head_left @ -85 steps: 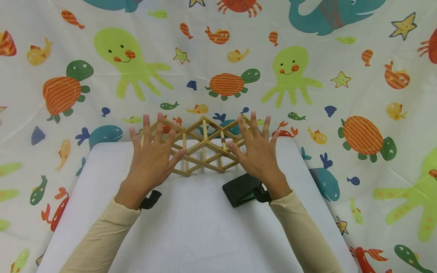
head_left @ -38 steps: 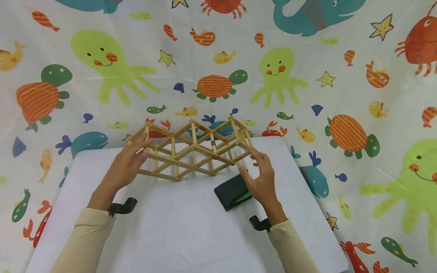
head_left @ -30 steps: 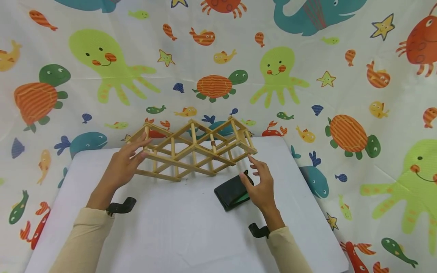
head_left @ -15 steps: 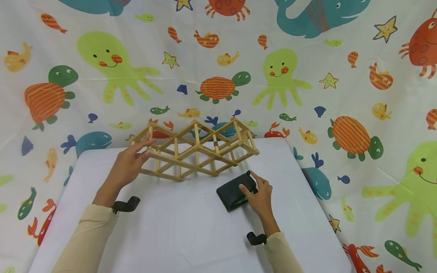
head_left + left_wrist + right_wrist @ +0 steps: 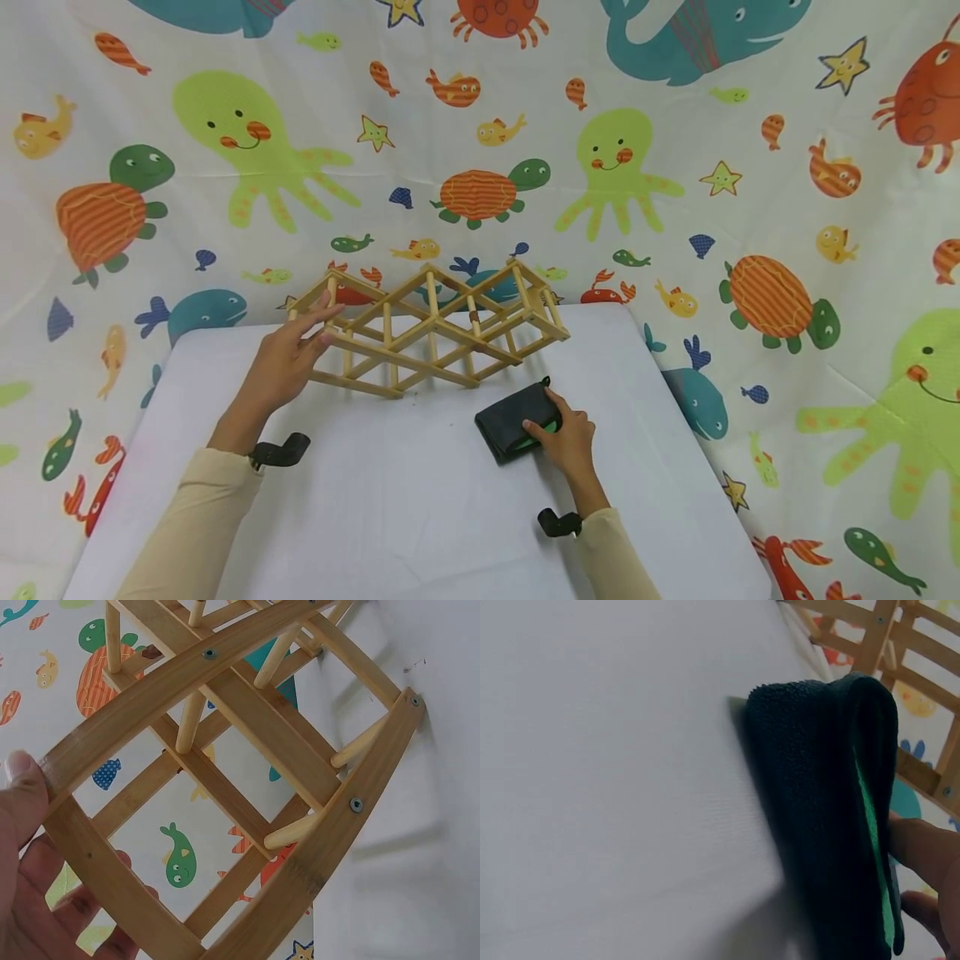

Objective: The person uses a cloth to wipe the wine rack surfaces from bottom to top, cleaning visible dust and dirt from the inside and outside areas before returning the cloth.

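Note:
A light wooden lattice rack [image 5: 431,325] of crossed slats and round dowels stands at the back of the table. My left hand [image 5: 285,358] grips its left end; in the left wrist view the thumb lies against a curved slat [image 5: 135,724] and the other fingers pass behind. In front of the rack's right half lies a folded dark cloth [image 5: 510,417] with a green inner edge and a small corner loop. My right hand [image 5: 570,437] pinches the cloth's right side, thumb on the near part and a finger by the far corner. The right wrist view shows its fuzzy, towel-like surface [image 5: 795,765].
A white-covered table [image 5: 405,500] spreads out in front of the rack. Behind and beside it hangs a curtain [image 5: 465,142] printed with sea animals, close to the rack's back. Each wrist wears a black camera mount [image 5: 281,450].
Both hands first hovered spread over the rack. The left took hold of its left end; the right came down from its right end to the cloth and closed on it. The cloth has barely moved.

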A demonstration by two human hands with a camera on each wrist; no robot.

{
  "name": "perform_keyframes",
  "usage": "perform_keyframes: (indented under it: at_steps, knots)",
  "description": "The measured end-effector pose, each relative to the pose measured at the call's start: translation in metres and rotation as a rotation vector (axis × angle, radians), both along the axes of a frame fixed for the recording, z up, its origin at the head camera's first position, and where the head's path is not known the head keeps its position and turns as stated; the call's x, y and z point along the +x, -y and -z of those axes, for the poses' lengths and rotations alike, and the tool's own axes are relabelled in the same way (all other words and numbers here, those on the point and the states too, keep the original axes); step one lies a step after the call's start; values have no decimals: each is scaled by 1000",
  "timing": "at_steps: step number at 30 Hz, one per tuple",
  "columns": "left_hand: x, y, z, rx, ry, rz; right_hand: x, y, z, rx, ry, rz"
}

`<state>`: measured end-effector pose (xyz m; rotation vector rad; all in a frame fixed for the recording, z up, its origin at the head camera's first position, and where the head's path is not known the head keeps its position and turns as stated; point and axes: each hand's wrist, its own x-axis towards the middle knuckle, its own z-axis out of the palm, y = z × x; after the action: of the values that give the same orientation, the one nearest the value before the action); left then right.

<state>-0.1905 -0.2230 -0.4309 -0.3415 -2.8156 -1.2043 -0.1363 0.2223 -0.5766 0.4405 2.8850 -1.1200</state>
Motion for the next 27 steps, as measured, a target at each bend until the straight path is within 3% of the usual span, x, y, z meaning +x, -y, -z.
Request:
perform_keyframes:
  at_steps: [5,13,21,27]
  knots:
    - [1,0,-1,-8,-5,-3,-4,0,-3,-24,-15,-26]
    - [1,0,-1,-18,-20,6,-9,1,-9,-185,58,-38]
    - [1,-1,1,-34,-19,3,-11,-4,-21,-351,170,-206]
    - [1,-1,1,-42,-23,-2,-9,-4,-19,-500,248,-279]
